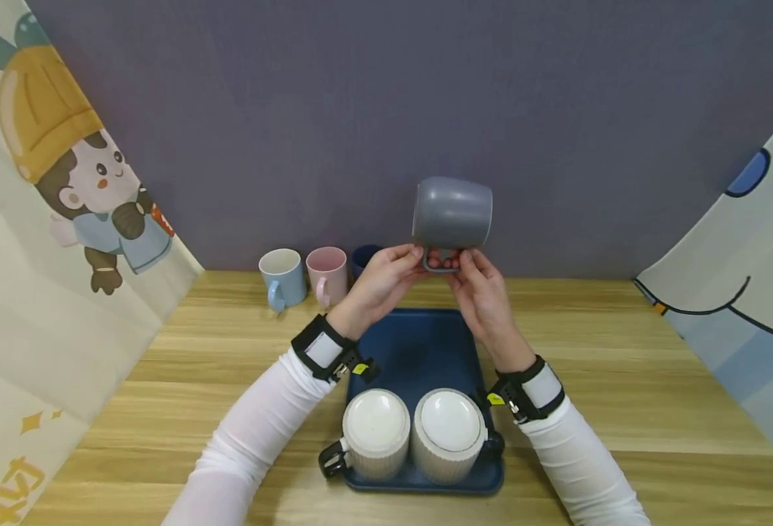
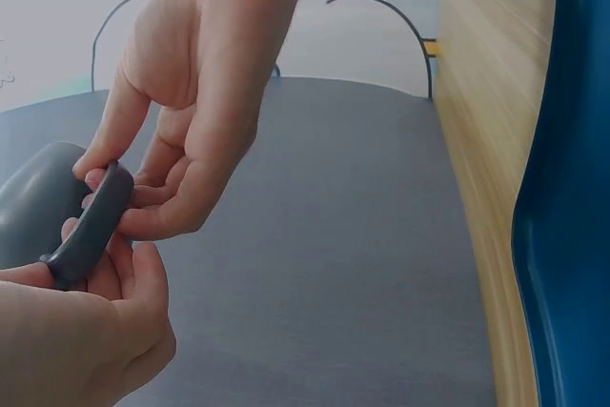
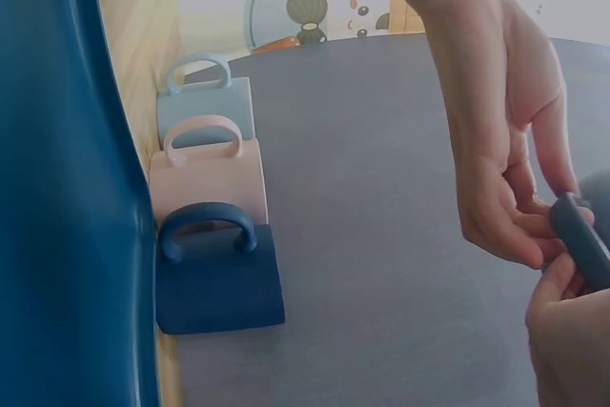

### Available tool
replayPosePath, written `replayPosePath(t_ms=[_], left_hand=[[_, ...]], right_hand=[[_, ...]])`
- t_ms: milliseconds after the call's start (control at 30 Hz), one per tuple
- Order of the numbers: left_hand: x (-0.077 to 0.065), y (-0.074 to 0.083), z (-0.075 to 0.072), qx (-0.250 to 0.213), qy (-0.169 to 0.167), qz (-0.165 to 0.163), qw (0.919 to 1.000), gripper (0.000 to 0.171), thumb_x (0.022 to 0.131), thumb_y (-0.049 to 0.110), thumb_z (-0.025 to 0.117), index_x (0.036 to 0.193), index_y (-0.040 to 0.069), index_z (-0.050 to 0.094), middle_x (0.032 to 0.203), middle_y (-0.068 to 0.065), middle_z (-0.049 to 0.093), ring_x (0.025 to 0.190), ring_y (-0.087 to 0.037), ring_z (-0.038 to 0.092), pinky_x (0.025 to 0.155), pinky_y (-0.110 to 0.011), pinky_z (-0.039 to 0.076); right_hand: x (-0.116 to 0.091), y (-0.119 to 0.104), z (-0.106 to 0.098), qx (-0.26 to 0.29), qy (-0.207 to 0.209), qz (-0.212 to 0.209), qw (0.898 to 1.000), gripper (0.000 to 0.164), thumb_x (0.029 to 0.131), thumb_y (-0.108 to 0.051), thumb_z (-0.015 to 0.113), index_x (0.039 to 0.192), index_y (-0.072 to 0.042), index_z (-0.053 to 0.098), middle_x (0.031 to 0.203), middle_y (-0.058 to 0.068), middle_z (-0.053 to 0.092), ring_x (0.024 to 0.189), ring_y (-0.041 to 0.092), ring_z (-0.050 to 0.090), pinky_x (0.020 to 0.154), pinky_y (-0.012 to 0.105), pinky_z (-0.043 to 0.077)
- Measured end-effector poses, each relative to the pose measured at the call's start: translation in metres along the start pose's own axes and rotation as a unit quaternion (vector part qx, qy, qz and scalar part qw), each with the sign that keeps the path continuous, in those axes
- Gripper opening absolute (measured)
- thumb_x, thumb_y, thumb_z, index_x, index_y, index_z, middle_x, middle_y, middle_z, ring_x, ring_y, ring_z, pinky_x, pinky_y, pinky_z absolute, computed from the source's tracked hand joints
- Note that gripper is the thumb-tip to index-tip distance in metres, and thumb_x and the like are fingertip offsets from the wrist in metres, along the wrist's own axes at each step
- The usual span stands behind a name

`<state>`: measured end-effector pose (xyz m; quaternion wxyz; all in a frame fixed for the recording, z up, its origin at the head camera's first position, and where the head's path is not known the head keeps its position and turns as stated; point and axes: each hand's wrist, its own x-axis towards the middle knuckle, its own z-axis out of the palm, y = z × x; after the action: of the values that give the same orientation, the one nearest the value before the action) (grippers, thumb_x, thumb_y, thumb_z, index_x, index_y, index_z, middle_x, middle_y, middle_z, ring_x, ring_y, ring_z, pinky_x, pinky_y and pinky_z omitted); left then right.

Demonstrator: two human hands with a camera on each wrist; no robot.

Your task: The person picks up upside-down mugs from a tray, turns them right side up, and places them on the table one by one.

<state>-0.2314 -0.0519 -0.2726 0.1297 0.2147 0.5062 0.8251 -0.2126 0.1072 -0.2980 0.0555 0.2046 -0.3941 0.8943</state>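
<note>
A grey mug (image 1: 454,212) is held in the air on its side, its handle (image 1: 440,269) pointing down. My left hand (image 1: 386,281) pinches one end of that handle, while my right hand (image 1: 485,303) grips the other end. In the left wrist view the fingers of both hands meet around the grey handle (image 2: 93,226), and the mug body is cut off at the left edge. The right wrist view has the handle (image 3: 581,240) between the two hands at its right edge.
Below is a blue tray (image 1: 419,343) carrying two upturned whitish ribbed mugs (image 1: 376,431) with black handles. Light blue (image 1: 283,281), pink (image 1: 328,277) and dark blue mugs (image 3: 219,278) stand in a row at the back of the wooden table (image 1: 623,409), before a grey panel (image 1: 294,109).
</note>
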Motion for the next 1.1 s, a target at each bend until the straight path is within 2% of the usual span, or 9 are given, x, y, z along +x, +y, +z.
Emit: replayPosePath(t_ms=[200, 467, 700, 1033, 1067, 1100], left_hand=[[0.0012, -0.0005, 0.0022, -0.004, 0.000, -0.015, 0.9999, 0.037, 0.102, 0.005, 0.037, 0.129, -0.020, 0.040, 0.097, -0.003, 0.062, 0.091, -0.011, 0.063, 0.111, -0.052, 0.029], [0.0009, -0.0041, 0.0016, -0.003, 0.014, -0.051, 0.9986, 0.035, 0.101, 0.004, 0.038, 0.127, -0.019, 0.042, 0.093, -0.004, 0.063, 0.089, -0.012, 0.064, 0.109, -0.049, 0.033], [0.0010, -0.0047, -0.0010, 0.014, 0.029, -0.051, 0.9982, 0.035, 0.100, 0.001, 0.040, 0.129, -0.019, 0.041, 0.089, -0.003, 0.064, 0.087, -0.011, 0.064, 0.107, -0.048, 0.036], [0.0004, -0.0035, -0.0018, 0.040, 0.026, -0.056, 0.9973, 0.036, 0.100, 0.003, 0.041, 0.129, -0.019, 0.042, 0.088, -0.002, 0.065, 0.085, -0.010, 0.065, 0.107, -0.048, 0.036], [-0.0002, -0.0035, -0.0024, 0.042, 0.028, -0.057, 0.9971, 0.036, 0.100, 0.004, 0.041, 0.128, -0.019, 0.043, 0.087, -0.002, 0.065, 0.085, -0.011, 0.064, 0.107, -0.049, 0.035], [-0.0010, -0.0033, -0.0028, 0.046, 0.029, -0.058, 0.9968, 0.036, 0.100, 0.004, 0.041, 0.128, -0.019, 0.043, 0.088, -0.003, 0.065, 0.090, -0.017, 0.065, 0.108, -0.049, 0.035]], right_hand=[[0.0011, 0.0000, 0.0000, 0.035, -0.001, -0.006, 0.999, 0.015, 0.098, -0.014, 0.048, 0.090, -0.007, 0.060, 0.082, 0.000, 0.060, 0.080, 0.011, 0.059, 0.081, 0.022, 0.049], [-0.0002, -0.0026, -0.0026, 0.027, 0.020, 0.018, 0.999, 0.016, 0.099, -0.016, 0.047, 0.090, -0.010, 0.058, 0.082, -0.002, 0.059, 0.078, 0.009, 0.059, 0.080, 0.022, 0.048], [0.0007, -0.0036, -0.0057, 0.041, 0.007, 0.032, 0.999, 0.016, 0.100, -0.015, 0.046, 0.089, -0.009, 0.056, 0.082, 0.000, 0.060, 0.078, 0.010, 0.059, 0.083, 0.025, 0.048], [0.0007, -0.0084, -0.0049, 0.069, 0.012, 0.038, 0.997, 0.020, 0.101, -0.011, 0.041, 0.087, -0.008, 0.055, 0.081, 0.002, 0.058, 0.078, 0.013, 0.059, 0.081, 0.026, 0.047], [0.0008, -0.0086, -0.0052, 0.070, 0.011, 0.037, 0.997, 0.020, 0.101, -0.010, 0.041, 0.087, -0.008, 0.055, 0.081, 0.002, 0.058, 0.078, 0.013, 0.058, 0.081, 0.026, 0.047], [0.0007, -0.0087, -0.0056, 0.070, 0.011, 0.035, 0.997, 0.020, 0.101, -0.010, 0.041, 0.087, -0.008, 0.055, 0.080, 0.002, 0.059, 0.077, 0.013, 0.058, 0.081, 0.026, 0.047]])
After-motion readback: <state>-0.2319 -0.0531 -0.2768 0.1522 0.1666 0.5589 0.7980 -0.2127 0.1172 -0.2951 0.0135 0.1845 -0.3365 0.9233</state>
